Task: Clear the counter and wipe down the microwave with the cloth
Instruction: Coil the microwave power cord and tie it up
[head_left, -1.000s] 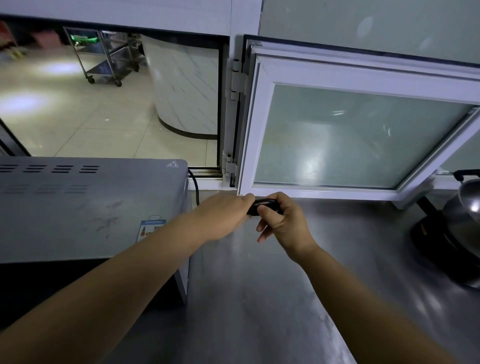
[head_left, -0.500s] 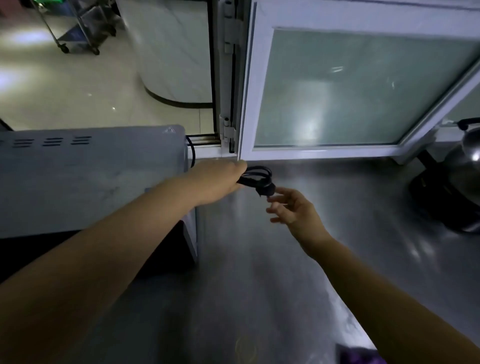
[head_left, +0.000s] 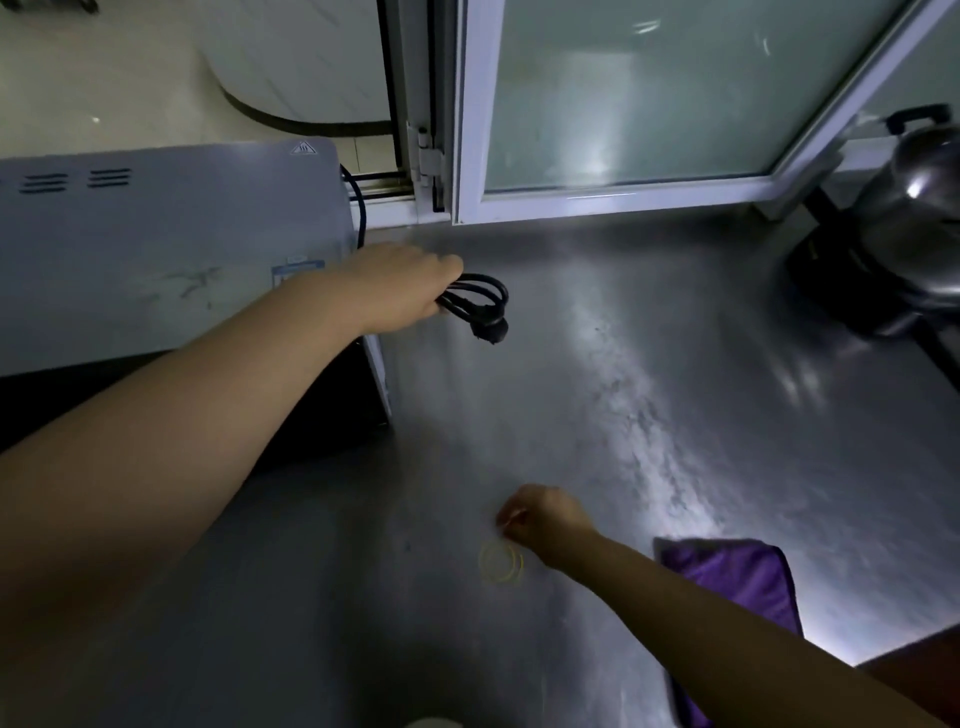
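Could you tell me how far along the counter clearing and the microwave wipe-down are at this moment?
Early. In hand: the left hand grips the bundled black power cord beside the microwave, while the right hand reaches down by yellow rubber bands on the steel counter. Left: the purple cloth lies untouched, so wiping has not begun, and smudges show on the microwave top.

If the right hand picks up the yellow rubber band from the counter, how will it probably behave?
The rubber band looks very thin and lies flat on the smooth steel counter, so it is probably hard to pinch and may slide. Once lifted by the right hand, it will likely hang limp and weigh almost nothing.
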